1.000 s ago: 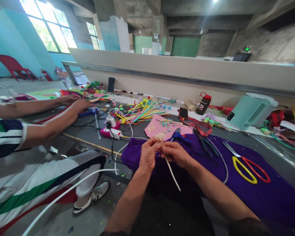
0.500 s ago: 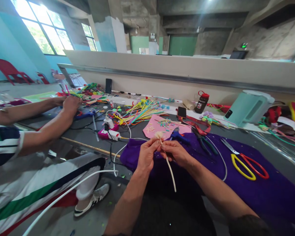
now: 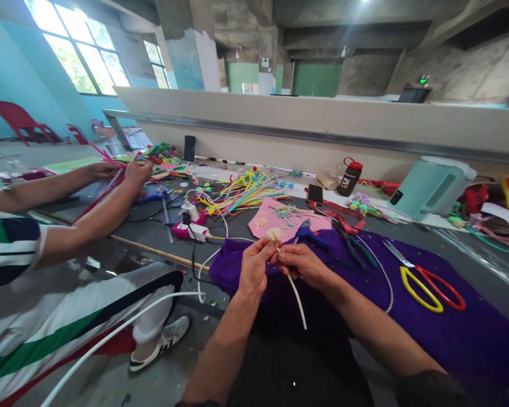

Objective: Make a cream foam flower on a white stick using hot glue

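Nearest: my two hands, close together. The left hand (image 3: 254,265) and right hand (image 3: 304,264) are both pinched on one cream stem (image 3: 298,299) above the edge of a purple cloth (image 3: 483,333). Its fluffy pale head (image 3: 274,233) shows above my fingers; the loose end hangs below, toward my lap. The stretch between is covered by my fingertips, so I cannot make out the join. My sleeves run out of view at the bottom.

Cloth lies rumpled over the dark bench (image 3: 240,227), carrying scissors (image 3: 412,265) with one yellow and one red handle, and pliers (image 3: 356,249). Past my hands, a pink sheet (image 3: 268,206) with small scraps, too small to sort; a blue tool (image 3: 311,236) overlaps its near edge. Beyond: heaped coloured stems (image 3: 248,195), a phone (image 3: 315,194), a dark bottle (image 3: 351,180), a mint-green appliance (image 3: 432,189). Items at the right edge cut off.

To my left a co-worker, head out of frame, grips pink stems (image 3: 114,174), partly hidden by the fingers.

Behind the bench, a pale panel (image 3: 280,127); then blue walls, red chair (image 3: 19,121), bright window (image 3: 80,45), bare concrete.

Against half a second ago: my grip looks the same; the co-worker's hands have spread apart.
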Available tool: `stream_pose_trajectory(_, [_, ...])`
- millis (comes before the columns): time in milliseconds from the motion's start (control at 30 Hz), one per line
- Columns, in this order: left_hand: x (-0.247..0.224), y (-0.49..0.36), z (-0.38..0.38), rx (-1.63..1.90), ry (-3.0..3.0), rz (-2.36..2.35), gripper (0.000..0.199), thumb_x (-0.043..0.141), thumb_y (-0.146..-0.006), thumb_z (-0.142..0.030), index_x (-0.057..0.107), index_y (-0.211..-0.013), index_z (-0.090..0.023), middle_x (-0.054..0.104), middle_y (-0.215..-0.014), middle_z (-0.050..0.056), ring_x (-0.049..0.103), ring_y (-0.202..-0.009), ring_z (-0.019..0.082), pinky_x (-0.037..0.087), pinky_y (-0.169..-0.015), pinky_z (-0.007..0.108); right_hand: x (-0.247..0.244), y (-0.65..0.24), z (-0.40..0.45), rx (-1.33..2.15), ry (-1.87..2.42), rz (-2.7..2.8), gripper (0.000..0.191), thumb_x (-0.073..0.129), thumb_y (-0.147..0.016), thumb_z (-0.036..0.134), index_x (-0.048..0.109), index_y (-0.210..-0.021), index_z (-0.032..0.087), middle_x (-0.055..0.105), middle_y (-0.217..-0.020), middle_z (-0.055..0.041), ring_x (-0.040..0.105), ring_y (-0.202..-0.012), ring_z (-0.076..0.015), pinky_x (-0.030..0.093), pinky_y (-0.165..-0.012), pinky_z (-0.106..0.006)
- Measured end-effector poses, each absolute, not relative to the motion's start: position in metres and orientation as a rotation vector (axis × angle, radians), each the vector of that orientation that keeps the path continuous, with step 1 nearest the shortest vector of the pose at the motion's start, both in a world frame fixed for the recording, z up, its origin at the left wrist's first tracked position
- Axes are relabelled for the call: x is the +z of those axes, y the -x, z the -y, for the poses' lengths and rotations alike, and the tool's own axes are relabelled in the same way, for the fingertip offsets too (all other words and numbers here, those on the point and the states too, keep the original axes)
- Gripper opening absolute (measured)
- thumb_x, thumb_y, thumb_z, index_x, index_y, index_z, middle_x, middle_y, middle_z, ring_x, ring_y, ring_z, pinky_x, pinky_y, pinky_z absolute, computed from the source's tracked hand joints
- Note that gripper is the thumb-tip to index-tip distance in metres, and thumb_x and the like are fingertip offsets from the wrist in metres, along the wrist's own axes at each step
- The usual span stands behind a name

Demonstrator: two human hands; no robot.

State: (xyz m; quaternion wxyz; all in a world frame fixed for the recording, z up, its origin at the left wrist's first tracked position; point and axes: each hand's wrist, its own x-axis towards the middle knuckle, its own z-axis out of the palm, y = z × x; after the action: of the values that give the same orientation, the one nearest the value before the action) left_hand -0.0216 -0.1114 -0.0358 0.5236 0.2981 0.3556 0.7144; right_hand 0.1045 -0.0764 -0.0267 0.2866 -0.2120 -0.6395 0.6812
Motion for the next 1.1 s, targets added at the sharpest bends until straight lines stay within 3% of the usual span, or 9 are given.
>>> stream_pose_trajectory(167, [-0.033, 0.021, 0.113, 1.714, -0.770, -0.870, 0.019, 0.071, -0.063, -0.029, 0.070, -0.074, -0.013, 0.065, -0.065, 0.002, 0.053, -0.051, 0.007, 0.044, -0.051, 0.018, -0.027, -0.105, 0.076, 1.840, 0.562, 1.658, 0.025, 0.058, -0.077, 0.038, 0.063, -0.079, 0.013, 0.051, -0.051, 0.0039, 0.036, -0.036, -0.0039, 0.023, -0.035, -0.017])
stream_pose_trajectory(367, [-0.029, 0.020, 0.118, 1.631, -0.855, -0.838, 0.030, 0.062, -0.073, -0.036, 0.071, -0.087, -0.011, 0.069, -0.081, 0.008, 0.062, -0.075, 0.016, 0.048, -0.072, 0.026, -0.027, -0.107, 0.070, 1.925, 0.519, 1.496, 0.023, 0.055, -0.078, 0.033, 0.065, -0.076, 0.012, 0.050, -0.047, 0.0038, 0.035, -0.032, -0.0025, 0.018, -0.033, -0.017])
stream_pose_trajectory(600, [-0.035, 0.023, 0.112, 1.618, -0.669, -0.832, 0.020, 0.073, -0.060, -0.026, 0.069, -0.074, -0.012, 0.067, -0.072, 0.003, 0.058, -0.058, 0.009, 0.046, -0.056, 0.019, -0.030, -0.106, 0.073, 1.923, 0.559, 1.618, 0.024, 0.055, -0.078, 0.034, 0.063, -0.077, 0.012, 0.051, -0.049, 0.0039, 0.034, -0.033, -0.0031, 0.020, -0.033, -0.017])
stream_pose_trajectory(1100, [-0.015, 0.113, 0.106, 1.965, -0.364, -0.717, 0.015, 0.069, -0.066, -0.027, 0.063, -0.072, -0.015, 0.066, -0.069, 0.001, 0.062, -0.062, 0.010, 0.048, -0.051, 0.019, -0.028, -0.142, 0.098, 1.764, 0.899, 2.072, 0.028, 0.050, -0.081, 0.039, 0.060, -0.073, 0.015, 0.046, -0.047, 0.0050, 0.032, -0.036, -0.0046, 0.019, -0.035, -0.018])
